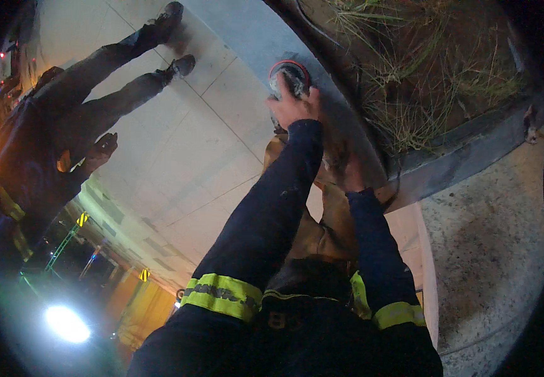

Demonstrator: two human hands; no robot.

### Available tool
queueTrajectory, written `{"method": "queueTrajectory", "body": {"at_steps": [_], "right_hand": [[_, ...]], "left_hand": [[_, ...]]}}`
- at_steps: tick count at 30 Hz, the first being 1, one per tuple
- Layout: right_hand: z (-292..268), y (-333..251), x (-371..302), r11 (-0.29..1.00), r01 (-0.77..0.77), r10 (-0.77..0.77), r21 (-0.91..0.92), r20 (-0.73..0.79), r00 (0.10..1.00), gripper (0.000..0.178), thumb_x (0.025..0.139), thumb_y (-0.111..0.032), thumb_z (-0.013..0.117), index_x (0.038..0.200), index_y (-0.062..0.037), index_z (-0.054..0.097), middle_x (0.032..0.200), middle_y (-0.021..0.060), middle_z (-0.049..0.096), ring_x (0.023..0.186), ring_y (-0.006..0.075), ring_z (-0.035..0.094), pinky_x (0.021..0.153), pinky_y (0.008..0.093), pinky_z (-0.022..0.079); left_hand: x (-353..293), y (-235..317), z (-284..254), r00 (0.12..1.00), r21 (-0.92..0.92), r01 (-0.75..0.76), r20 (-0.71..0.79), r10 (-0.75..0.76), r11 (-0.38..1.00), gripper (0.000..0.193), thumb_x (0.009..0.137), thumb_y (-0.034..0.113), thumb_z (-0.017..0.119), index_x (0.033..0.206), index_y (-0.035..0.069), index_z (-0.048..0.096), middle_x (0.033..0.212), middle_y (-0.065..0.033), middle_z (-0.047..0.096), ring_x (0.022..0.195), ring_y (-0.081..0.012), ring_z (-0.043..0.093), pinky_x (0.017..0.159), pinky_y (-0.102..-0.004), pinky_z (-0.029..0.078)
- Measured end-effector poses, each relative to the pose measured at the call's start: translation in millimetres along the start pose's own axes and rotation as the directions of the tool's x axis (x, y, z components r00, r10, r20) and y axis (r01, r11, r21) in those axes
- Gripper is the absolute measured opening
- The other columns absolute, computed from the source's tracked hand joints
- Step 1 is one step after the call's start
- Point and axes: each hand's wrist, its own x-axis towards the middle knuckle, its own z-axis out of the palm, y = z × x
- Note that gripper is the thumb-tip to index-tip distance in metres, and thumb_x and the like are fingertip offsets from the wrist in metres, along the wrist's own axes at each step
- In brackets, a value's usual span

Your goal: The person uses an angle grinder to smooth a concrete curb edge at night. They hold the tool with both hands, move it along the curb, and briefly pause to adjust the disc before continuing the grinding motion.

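My left hand (294, 105) reaches forward and grips the lower edge of a round red-rimmed object (289, 74) with a grey centre, which sits on the grey concrete strip (247, 31). My right hand (349, 171) lies lower, against the dark curb (460, 160) beside dry grass; it is dim, and I cannot tell how its fingers are set. Both sleeves are dark blue with yellow reflective bands. My tan trousers (325, 220) show between the arms.
Another person (64, 119) in dark clothes and dark shoes stands at the left on pale paving slabs (184, 157). Dry grass and soil (423, 69) fill the bed behind the curb. Rough concrete (492, 251) lies at right. Bright lights glare at lower left.
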Motion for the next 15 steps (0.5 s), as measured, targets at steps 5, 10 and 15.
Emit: {"method": "queueTrajectory", "body": {"at_steps": [5,10,15], "right_hand": [[-43,24,-1,0.951,0.115,-0.139,-0.288,-0.062,0.988,0.046,0.095,-0.019,0.048,0.139,-0.0162,0.038,0.121,0.0092,0.053,0.100,0.0220,0.055,0.084,0.0352,0.050],[-8,16,16,0.974,-0.023,-0.023,0.227,0.197,0.980,0.049,0.093,-0.021,0.052,0.139,-0.0136,0.038,0.114,0.0109,0.054,0.097,0.0226,0.056,0.079,0.0366,0.051],[-71,63,44,0.667,0.126,-0.156,-0.735,0.028,0.987,0.057,0.090,-0.016,0.057,0.141,-0.0117,0.032,0.112,0.0111,0.055,0.097,0.0229,0.058,0.080,0.0366,0.052]], "left_hand": [[-8,25,-4,0.995,-0.025,0.011,0.101,-0.009,1.000,0.084,0.063,0.029,0.077,0.138,0.022,0.040,0.116,-0.0299,0.041,0.102,-0.0454,0.052,0.088,-0.0465,0.045],[23,19,-12,0.999,0.029,-0.044,0.022,0.044,0.999,0.083,0.064,0.030,0.076,0.139,0.023,0.039,0.116,-0.0284,0.041,0.102,-0.0442,0.051,0.087,-0.0460,0.046],[17,21,-17,0.988,-0.047,0.067,0.141,-0.060,0.997,0.082,0.064,0.029,0.076,0.137,0.022,0.041,0.116,-0.0275,0.040,0.101,-0.0444,0.051,0.086,-0.0467,0.046]]}}
